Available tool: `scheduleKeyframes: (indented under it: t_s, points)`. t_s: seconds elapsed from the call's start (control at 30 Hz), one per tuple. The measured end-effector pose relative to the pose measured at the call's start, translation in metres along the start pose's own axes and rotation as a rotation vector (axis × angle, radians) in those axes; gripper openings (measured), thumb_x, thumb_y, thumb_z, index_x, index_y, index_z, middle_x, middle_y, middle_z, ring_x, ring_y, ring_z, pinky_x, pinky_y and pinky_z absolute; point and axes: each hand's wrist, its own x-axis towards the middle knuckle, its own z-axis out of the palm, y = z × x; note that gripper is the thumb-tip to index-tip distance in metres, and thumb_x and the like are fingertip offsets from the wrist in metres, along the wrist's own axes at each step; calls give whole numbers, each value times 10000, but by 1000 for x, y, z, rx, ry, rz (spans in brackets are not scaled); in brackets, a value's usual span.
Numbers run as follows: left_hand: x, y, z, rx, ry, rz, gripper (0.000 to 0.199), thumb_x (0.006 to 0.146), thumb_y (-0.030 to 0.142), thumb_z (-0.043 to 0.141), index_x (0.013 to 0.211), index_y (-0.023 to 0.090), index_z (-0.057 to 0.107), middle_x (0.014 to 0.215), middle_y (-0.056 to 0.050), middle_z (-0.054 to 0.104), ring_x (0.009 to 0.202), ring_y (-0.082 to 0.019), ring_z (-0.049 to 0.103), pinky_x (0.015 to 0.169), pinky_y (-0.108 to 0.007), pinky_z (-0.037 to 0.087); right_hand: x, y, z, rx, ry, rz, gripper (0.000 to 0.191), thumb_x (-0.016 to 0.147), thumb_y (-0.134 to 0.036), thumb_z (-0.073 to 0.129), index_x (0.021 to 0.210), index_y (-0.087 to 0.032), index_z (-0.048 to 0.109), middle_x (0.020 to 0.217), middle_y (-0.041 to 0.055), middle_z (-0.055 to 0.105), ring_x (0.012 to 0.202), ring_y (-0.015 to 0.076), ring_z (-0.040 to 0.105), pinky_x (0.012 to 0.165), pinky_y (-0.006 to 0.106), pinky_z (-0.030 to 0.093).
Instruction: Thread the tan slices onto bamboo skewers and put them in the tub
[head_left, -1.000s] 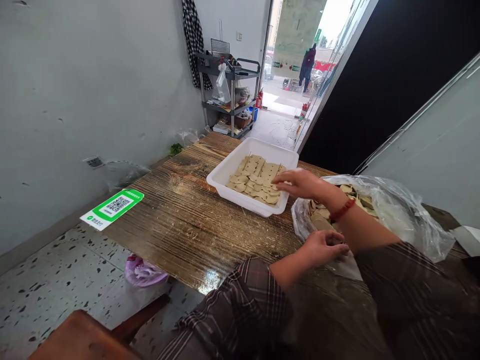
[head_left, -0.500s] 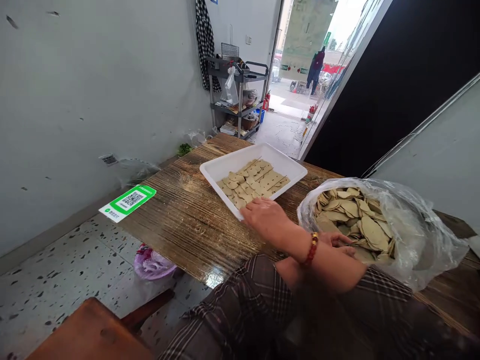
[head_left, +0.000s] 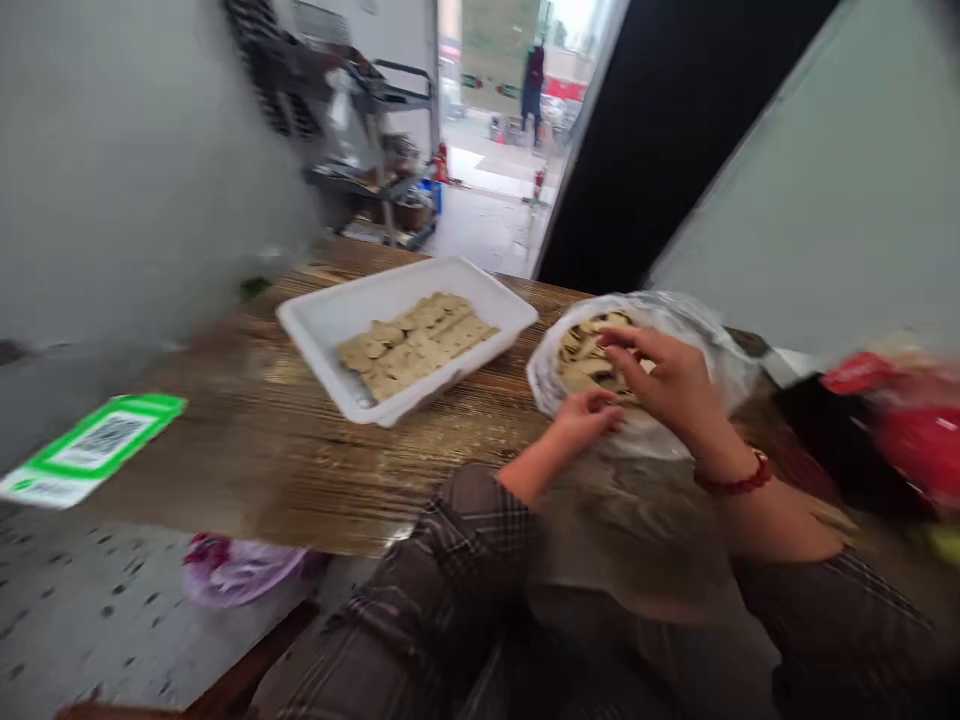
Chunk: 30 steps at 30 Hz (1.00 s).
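Observation:
My right hand [head_left: 667,385], with a red bead bracelet at the wrist, hovers over a clear plastic bag [head_left: 544,385] of flat tan slices [head_left: 589,370]. Its thumb and fingers are curled but apart, and I see nothing between them. Close by on the left, my left hand [head_left: 585,420] is at the near rim of the bag, thumb and fingers slightly apart. Motion blurs both hands. Left of the bag, a white plastic tray [head_left: 337,385] holds more tan slices [head_left: 420,345] laid in overlapping rows. A bare strip of its bottom shows at the left end.
Tray and bag stand on a wooden table [head_left: 300,470]. A green-bordered QR card [head_left: 97,445] lies at its left edge. Below is a purple basin [head_left: 244,580]. Red packaging [head_left: 915,440] sits at the right. A shelf cart [head_left: 382,150] stands near the doorway.
My right hand has gone from the tray's near edge to the bag on the right. The arms are no longer crossed. The view has swung right, so the tray appears further left.

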Motion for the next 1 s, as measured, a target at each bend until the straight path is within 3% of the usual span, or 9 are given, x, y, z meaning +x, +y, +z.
scheduleKeyframes:
  t_s: [0.1,0.2,0.3,0.43,0.7,0.8,1.0]
  points:
    - [2,-4,0,41,-7,4,200,789,170,678,969,124,604,703,-16,688,605,-102,633,617,-215,492,-38,55,-47,-5,187,284,328,892,-391,545,1062,-170,718,933,86,759,827,214,699,746,360,552]
    - [6,0,-3,45,-23,46,227,775,214,696,958,127,593,766,-37,708,656,-112,665,622,-210,503,-85,98,-82,12,311,454,342,880,-391,536,1029,-144,719,857,78,756,764,190,695,728,342,549]
    - [7,4,-5,59,-28,76,257,763,251,707,958,128,593,778,-37,707,667,-114,671,632,-218,519,-128,122,-97,-42,219,566,337,869,-387,534,974,-132,728,827,82,754,746,197,694,716,335,542]
    - [6,7,-6,67,-21,93,292,755,273,708,979,129,587,793,-37,706,675,-118,676,656,-239,538,-162,130,-91,-288,-82,534,271,879,-307,527,974,-161,735,964,81,757,874,206,686,801,328,509]
    - [5,7,-12,87,-32,89,361,733,330,739,991,130,585,794,-40,706,665,-122,677,634,-235,536,-159,125,-62,-492,-214,443,206,890,-262,537,974,-188,711,983,89,695,889,203,630,714,282,440]
    - [4,6,-13,93,-23,74,366,739,337,743,999,132,586,806,-42,707,671,-118,675,631,-228,533,-162,123,-60,-620,-325,403,251,941,-254,457,931,-197,702,942,84,690,881,203,625,696,278,419]
    - [4,3,-11,113,-9,55,302,776,281,718,1000,122,592,801,-40,703,662,-110,671,621,-219,525,-174,121,-68,-711,-386,339,297,965,-286,423,911,-198,701,908,98,700,842,224,643,662,301,414]
